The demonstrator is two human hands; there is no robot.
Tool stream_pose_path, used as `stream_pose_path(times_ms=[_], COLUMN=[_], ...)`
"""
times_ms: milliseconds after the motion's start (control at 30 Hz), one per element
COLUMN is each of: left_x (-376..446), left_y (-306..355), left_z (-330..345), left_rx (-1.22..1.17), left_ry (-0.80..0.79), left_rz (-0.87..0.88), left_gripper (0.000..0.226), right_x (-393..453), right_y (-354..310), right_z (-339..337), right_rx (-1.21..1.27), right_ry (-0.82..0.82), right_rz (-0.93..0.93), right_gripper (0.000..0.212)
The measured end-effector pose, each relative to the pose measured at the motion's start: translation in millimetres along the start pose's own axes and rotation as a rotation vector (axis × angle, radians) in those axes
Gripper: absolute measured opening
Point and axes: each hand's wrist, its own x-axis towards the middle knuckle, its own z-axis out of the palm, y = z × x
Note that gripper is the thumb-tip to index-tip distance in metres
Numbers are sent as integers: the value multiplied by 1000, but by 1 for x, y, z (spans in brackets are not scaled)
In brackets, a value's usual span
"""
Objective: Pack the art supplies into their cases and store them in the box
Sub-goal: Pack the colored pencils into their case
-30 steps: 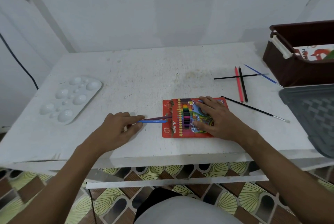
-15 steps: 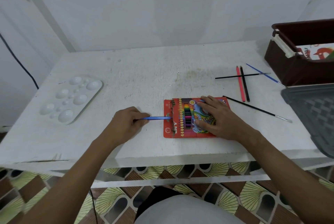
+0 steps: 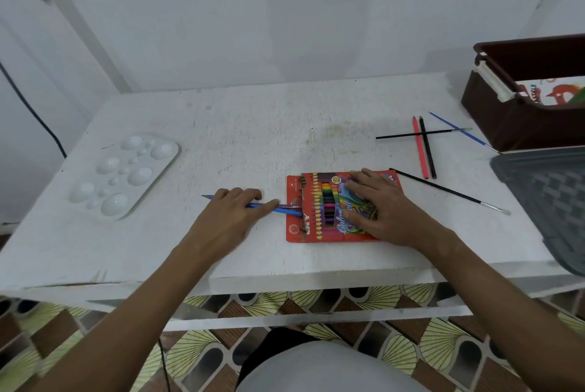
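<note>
A red colour pencil case (image 3: pixel 296 227) lies flat near the table's front edge. My right hand (image 3: pixel 378 206) presses flat on the case with spread fingers. My left hand (image 3: pixel 232 212) lies over a blue pencil (image 3: pixel 286 210) and a purple pencil (image 3: pixel 292 206), both pointing into the case's open left end. Whether the fingers pinch them is hard to tell; the index finger lies straight along them. A pink pencil (image 3: pixel 420 148) and a black pencil (image 3: pixel 428 148) lie to the right, with a thin black brush (image 3: pixel 399 136) across them.
A white paint palette (image 3: pixel 123 175) sits at the left. A long black brush (image 3: pixel 449 191) and a blue brush (image 3: pixel 456 127) lie at the right. A brown box (image 3: pixel 506 119) stands at the far right, with a grey lid (image 3: pixel 547 198) in front of it.
My left hand has shifted slightly left and a purple pencil shows beside the blue one at the case's opening. My right hand stays on the case.
</note>
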Motion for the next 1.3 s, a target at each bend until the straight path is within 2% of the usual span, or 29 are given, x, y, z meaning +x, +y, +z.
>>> stream_pose_path(times_ms=[167, 267, 433, 600, 767, 867, 933, 1100, 1200, 1300], left_x=[0, 3, 4, 7, 16, 24, 32, 40, 22, 3], left_y=[7, 10, 13, 24, 32, 40, 48, 56, 40, 22], left_z=[3, 2, 6, 8, 7, 8, 4, -4, -4, -5], left_rx=[-164, -146, -125, -312, -420, -467, -545, -679, -665, -609], left_ry=[46, 51, -4, 59, 113, 95, 74, 55, 23, 2], left_rz=[9, 21, -23, -113, -122, -131, -164, -335, -359, -416], left_gripper=[51, 43, 43, 32, 18, 17, 18, 24, 40, 40], right_x=[2, 2, 1, 0, 1, 1, 2, 2, -1, -6], right_y=[-6, -7, -8, -7, -5, -4, -4, -6, -2, 9], right_z=[0, 1, 1, 5, 6, 7, 7, 5, 1, -1], right_rx=[13, 5, 14, 14, 7, 20, 36, 96, 74, 38], right_ry=[-30, -48, -18, 19, 37, 39, 52, 107, 158, 157], right_rz=[-6, 2, 5, -7, -23, -26, -27, -13, 30, 66], right_gripper=[79, 83, 73, 74, 69, 67, 57, 45, 45, 47])
